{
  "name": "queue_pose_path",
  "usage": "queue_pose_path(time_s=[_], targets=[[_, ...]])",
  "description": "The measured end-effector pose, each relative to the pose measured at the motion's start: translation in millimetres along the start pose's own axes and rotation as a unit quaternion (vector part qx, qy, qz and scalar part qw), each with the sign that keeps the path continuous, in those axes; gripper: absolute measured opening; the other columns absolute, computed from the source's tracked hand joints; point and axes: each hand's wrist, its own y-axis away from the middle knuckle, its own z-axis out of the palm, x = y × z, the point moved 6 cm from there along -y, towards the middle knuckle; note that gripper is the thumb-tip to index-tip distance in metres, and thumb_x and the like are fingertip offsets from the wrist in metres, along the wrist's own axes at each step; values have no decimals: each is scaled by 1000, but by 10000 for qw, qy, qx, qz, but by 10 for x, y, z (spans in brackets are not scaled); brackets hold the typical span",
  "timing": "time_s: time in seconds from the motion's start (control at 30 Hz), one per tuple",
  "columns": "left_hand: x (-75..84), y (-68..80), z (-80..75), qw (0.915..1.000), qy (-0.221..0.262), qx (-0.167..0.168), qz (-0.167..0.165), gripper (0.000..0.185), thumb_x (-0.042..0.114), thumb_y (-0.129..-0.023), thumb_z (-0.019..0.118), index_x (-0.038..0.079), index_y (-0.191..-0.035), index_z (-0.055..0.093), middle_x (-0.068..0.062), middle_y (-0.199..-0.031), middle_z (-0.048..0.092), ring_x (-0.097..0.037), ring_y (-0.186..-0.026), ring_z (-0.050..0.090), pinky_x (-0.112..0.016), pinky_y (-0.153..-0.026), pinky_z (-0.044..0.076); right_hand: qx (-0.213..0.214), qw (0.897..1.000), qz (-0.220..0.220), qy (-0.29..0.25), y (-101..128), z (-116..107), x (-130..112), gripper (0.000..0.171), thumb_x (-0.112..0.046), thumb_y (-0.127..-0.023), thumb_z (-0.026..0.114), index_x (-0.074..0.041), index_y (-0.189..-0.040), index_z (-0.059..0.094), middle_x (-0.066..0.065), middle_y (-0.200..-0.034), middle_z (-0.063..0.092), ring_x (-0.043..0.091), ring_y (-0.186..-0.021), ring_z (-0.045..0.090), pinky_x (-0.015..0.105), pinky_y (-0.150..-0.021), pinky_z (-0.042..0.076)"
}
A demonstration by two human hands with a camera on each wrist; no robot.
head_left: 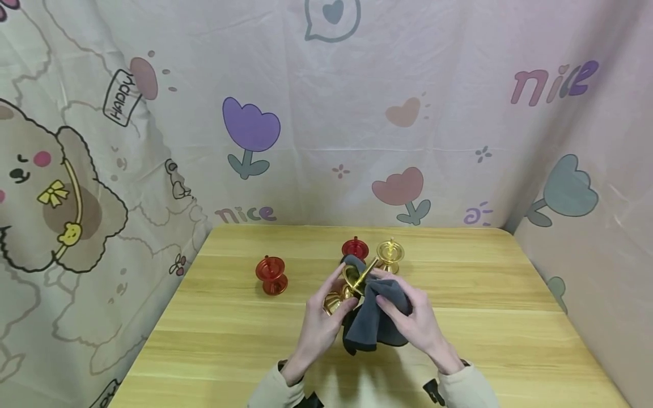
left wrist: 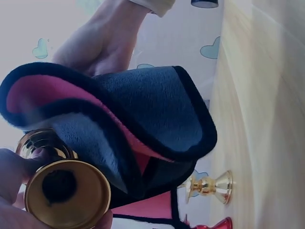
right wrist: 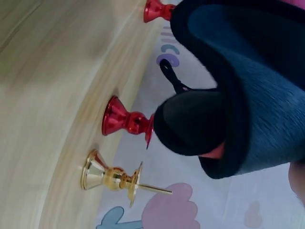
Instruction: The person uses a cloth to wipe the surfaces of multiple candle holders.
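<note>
The left hand point(head_left: 321, 322) grips a gold candle holder point(head_left: 334, 302) by its stem end — tilted, lifted off the wooden surface point(head_left: 214, 340), its spike slanting up to the right. And here's the right hand point(head_left: 419, 318), thumb and fingers pinching a dark grey-blue cloth point(head_left: 371, 322), black-edged and pink underneath, bunched right up against the holder. Behind them a second gold holder point(head_left: 390, 251) stands upright beside a red holder point(head_left: 355, 248), partly covered by the cloth — and another red one point(head_left: 272, 275) stands alone off to the left.
</note>
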Motion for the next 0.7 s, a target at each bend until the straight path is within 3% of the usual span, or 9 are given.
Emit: queue_pose_path(time_s=[0.13, 0.27, 0.37, 0.5, 0.7], targets=[[3, -2, 0, 10000, -25, 1, 4, 66, 6, -90, 74, 14, -150, 48, -13, -117, 73, -21, -102, 69, -25, -85, 59, 56, 9994, -235, -234, -19, -22, -16, 37, 16, -81, 72, -3, -113, 74, 21, -121, 70, 9, -122, 64, 17, -104, 50], [-8, 11, -5, 9999, -104, 54, 5, 67, 5, -88, 75, 14, -149, 50, -12, -115, 74, -20, -102, 69, -24, -84, 59, -69, 9939, -1081, -223, -33, 7, -114, 39, 18, -75, 75, 0, -110, 75, 23, -115, 71, 16, -116, 68, 19, -103, 52], [-9, 8, 0, 9999, -147, 67, 23, 68, 5, -87, 76, 15, -149, 50, -11, -115, 74, -21, -103, 69, -25, -85, 58, -10, 9848, -1727, 157, -27, 33, -187, 29, 6, -84, 75, 3, -112, 73, 22, -112, 70, 25, -110, 69, 20, -104, 52], [-12, -3, 9, 9999, -86, -42, 50, 66, 8, -88, 76, 15, -149, 50, -11, -114, 74, -20, -103, 69, -26, -87, 58, 143, 9739, -2169, 652, -12, 49, -205, 24, -14, -98, 64, 4, -113, 71, 21, -109, 70, 33, -102, 69, 21, -107, 50], [-68, -21, 34, 9957, 599, -684, -149, 63, 9, -92, 72, 10, -150, 47, -21, -111, 72, -11, -99, 69, -24, -91, 58, 198, 9634, -2648, 361, -21, 8, -123, 17, -3, -99, 59, 6, -105, 72, 22, -100, 71, 30, -98, 70, 24, -102, 54]])
